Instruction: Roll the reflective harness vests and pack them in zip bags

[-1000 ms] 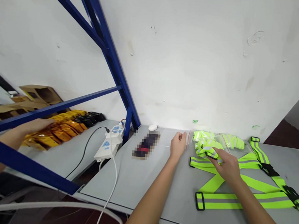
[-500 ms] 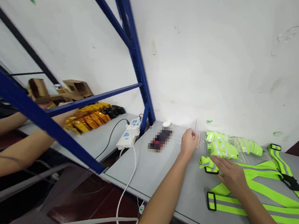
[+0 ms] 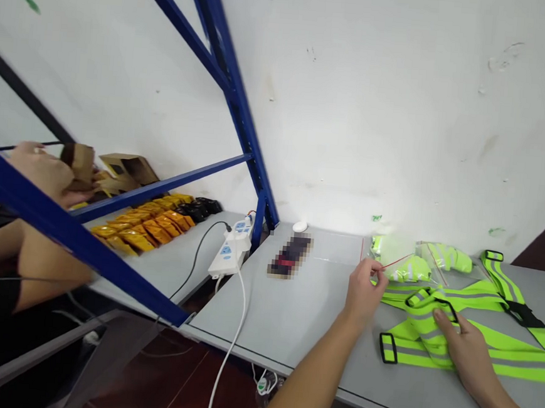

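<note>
My left hand (image 3: 364, 292) pinches a clear zip bag (image 3: 399, 245) by its red-lined edge, holding it above the packed bags at the wall. In my right hand (image 3: 471, 355) is a folded neon-yellow reflective strap bundle (image 3: 427, 313) with grey stripes and black buckles, my thumb lying on top. Beneath it, a spread neon reflective harness (image 3: 500, 366) covers the right part of the grey table. Behind my hands lie clear bags holding folded neon straps (image 3: 452, 257). Another flat clear bag (image 3: 337, 250) rests left of my left hand.
A blurred-out dark object (image 3: 291, 256) and a white round item (image 3: 300, 226) lie on the grey table (image 3: 301, 319). A power strip (image 3: 231, 251) with cables stands by the blue frame (image 3: 248, 120). Beyond it, a co-worker's arms (image 3: 43, 173) reach near cardboard boxes and yellow packets (image 3: 148, 225).
My left hand has moved right and lifted a clear bag off the table. My right hand has picked up the folded strap bundle and drawn it nearer me.
</note>
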A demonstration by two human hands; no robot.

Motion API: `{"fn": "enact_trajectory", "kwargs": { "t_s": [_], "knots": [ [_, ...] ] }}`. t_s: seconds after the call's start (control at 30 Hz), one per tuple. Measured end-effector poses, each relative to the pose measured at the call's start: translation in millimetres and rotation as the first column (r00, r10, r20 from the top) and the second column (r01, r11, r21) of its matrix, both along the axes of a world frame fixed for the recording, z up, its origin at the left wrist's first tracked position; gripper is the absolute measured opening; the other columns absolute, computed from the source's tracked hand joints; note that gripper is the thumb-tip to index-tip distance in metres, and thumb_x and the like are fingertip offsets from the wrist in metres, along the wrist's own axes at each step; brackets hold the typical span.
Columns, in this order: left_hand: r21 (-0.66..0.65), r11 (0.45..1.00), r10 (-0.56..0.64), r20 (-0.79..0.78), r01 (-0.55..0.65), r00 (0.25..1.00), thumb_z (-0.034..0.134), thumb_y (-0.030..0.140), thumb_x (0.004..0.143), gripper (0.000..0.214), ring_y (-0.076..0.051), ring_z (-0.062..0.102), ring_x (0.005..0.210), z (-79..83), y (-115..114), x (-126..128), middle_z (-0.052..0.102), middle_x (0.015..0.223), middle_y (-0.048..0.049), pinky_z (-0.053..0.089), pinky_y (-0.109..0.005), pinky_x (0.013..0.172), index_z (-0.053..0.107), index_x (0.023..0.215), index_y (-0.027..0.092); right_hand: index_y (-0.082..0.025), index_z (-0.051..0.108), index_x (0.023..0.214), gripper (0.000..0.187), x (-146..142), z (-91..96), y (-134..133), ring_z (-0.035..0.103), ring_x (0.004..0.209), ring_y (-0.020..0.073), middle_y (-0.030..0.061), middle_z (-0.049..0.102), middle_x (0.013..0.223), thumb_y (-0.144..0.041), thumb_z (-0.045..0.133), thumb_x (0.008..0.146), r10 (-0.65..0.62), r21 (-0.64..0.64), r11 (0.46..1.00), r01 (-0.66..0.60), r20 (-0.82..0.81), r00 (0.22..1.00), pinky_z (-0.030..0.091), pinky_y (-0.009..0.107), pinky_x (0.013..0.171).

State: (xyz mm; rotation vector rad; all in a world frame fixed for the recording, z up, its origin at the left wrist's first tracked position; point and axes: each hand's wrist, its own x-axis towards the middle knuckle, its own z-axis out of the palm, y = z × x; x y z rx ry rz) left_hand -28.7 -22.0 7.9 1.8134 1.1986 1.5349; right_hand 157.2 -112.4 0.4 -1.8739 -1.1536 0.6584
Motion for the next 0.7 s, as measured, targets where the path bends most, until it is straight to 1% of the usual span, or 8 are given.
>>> {"fn": "enact_trajectory", "kwargs": {
  "t_s": [0.13,0.27,0.33,0.43,0.47,0.53,0.6,0.7],
  "knots": [
    [0.028,0.997,-0.064,-0.043,0.065,0.997,0.054,0.013,0.080,0.022,-0.014,0.058,0.072,3.5,-2,1,0.061,0.084,-0.0017,0.050,-0.028,0.071,0.060,0.100,0.020,-0.018,0.076,0.086,0.047,-7,-4.3,19,0.066,0.065,0.0254,0.0032,0.074,0.072,-0.060,0.060,0.073,0.046,0.127,0.990,-0.052,0.051,0.998,0.053,0.031,0.057],
    [0.079,0.980,-0.163,-0.216,0.183,0.963,0.050,0.017,0.088,0.013,-0.012,0.058,0.071,2.4,-2,0,0.060,0.084,-0.0028,0.049,-0.025,0.067,0.064,0.090,0.020,-0.020,0.077,0.089,0.037,-9,-8.4,16,0.070,0.073,0.0266,0.0030,0.076,0.081,-0.052,0.062,0.077,0.059,0.300,0.947,-0.110,0.173,0.983,0.056,0.031,0.062],
    [0.132,0.967,-0.164,-0.340,0.220,0.926,0.050,0.018,0.089,0.014,-0.015,0.058,0.075,-1.3,-3,3,0.060,0.081,-0.0037,0.049,-0.026,0.068,0.064,0.088,0.019,-0.021,0.075,0.094,0.028,-4,-7.3,9,0.071,0.074,0.0253,0.0027,0.076,0.084,-0.042,0.062,0.080,0.069,0.462,0.860,-0.216,0.313,0.947,0.056,0.031,0.063],
    [0.180,0.941,-0.190,-0.420,0.287,0.887,0.051,0.017,0.088,0.015,-0.018,0.057,0.078,-7.0,-5,9,0.062,0.079,-0.0047,0.048,-0.029,0.069,0.065,0.086,0.019,-0.024,0.069,0.113,0.035,7,-0.2,0,0.071,0.082,0.0233,0.0043,0.075,0.096,-0.017,0.056,0.081,0.011,0.642,0.630,-0.436,0.555,0.832,0.056,0.032,0.069],
    [0.183,0.934,-0.208,-0.424,0.308,0.882,0.052,0.017,0.088,0.014,-0.019,0.057,0.078,-8.2,-6,11,0.063,0.079,-0.0049,0.048,-0.030,0.069,0.066,0.086,0.019,-0.024,0.065,0.121,0.045,11,2.9,-2,0.070,0.084,0.0230,0.0052,0.074,0.099,-0.010,0.053,0.079,-0.027,0.652,0.571,-0.499,0.622,0.783,0.056,0.032,0.071],
    [0.191,0.924,-0.221,-0.439,0.331,0.871,0.052,0.015,0.086,0.014,-0.020,0.056,0.079,-9.4,-9,15,0.063,0.080,-0.0054,0.047,-0.032,0.070,0.066,0.087,0.019,-0.023,0.054,0.134,0.065,17,8.5,-3,0.069,0.087,0.0224,0.0066,0.074,0.102,0.001,0.046,0.074,-0.092,0.618,0.510,-0.598,0.731,0.676,0.056,0.034,0.073],
    [0.211,0.921,-0.202,-0.461,0.328,0.864,0.052,0.011,0.084,0.016,-0.020,0.055,0.080,-8.9,-11,16,0.063,0.081,-0.0059,0.046,-0.033,0.071,0.065,0.090,0.019,-0.021,0.046,0.141,0.076,20,12.3,-1,0.068,0.087,0.0215,0.0067,0.073,0.104,0.006,0.042,0.070,-0.121,0.552,0.501,-0.667,0.808,0.577,0.055,0.034,0.073],
    [0.230,0.923,-0.166,-0.488,0.309,0.857,0.050,0.009,0.085,0.018,-0.020,0.054,0.081,-5.3,-12,16,0.063,0.083,-0.0056,0.044,-0.034,0.072,0.064,0.091,0.019,-0.022,0.041,0.144,0.079,22,15.0,1,0.067,0.085,0.0198,0.0046,0.073,0.107,0.007,0.039,0.071,-0.133,0.489,0.539,-0.686,0.853,0.504,0.055,0.033,0.071]
  ]
}}
